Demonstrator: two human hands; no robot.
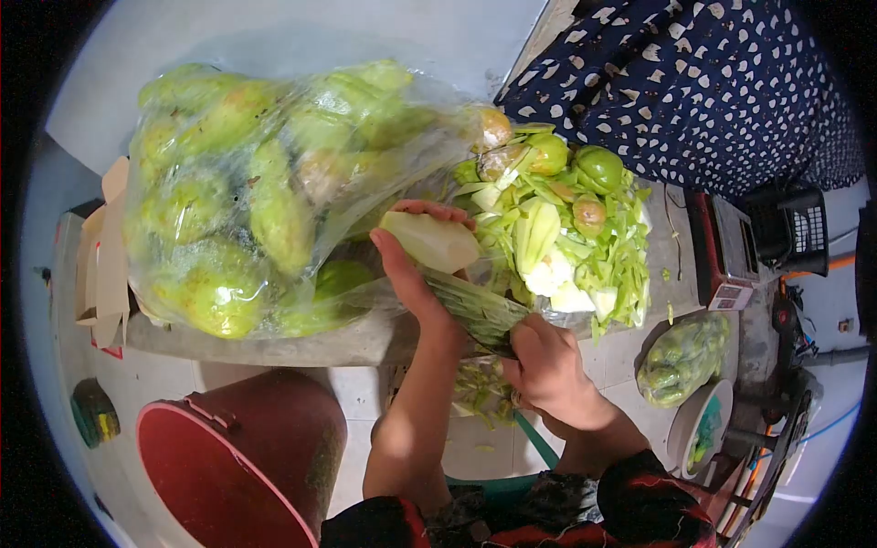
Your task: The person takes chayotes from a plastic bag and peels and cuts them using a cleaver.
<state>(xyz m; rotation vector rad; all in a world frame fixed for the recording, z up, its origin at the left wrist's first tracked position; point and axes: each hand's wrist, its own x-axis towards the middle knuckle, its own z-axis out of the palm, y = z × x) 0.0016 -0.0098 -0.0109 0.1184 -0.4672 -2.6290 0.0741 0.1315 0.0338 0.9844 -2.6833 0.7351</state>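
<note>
My left hand (413,272) is closed around a peeled, pale cream-green fruit (433,241), thumb on the near side and fingers over the far side. In my right hand (555,373) is a knife (470,309), gripped near its handle. Its broad blade, wet and greenish, slants up from my right hand to the fruit's lower edge; whether it touches the flesh I cannot tell. Just right of the fruit lies a heap of green peelings (557,242) with pale pieces in it. A large clear plastic bag (274,196) of whole green fruits is to the left.
A red bucket (301,447) stands on the floor, front left. Right of the peelings is a red scale-like device (717,247). A cardboard box (105,260) sits at the left end. On the floor are a bagged green bundle (683,361) and a white tub (685,429). Dark patterned cloth (676,91) hangs behind.
</note>
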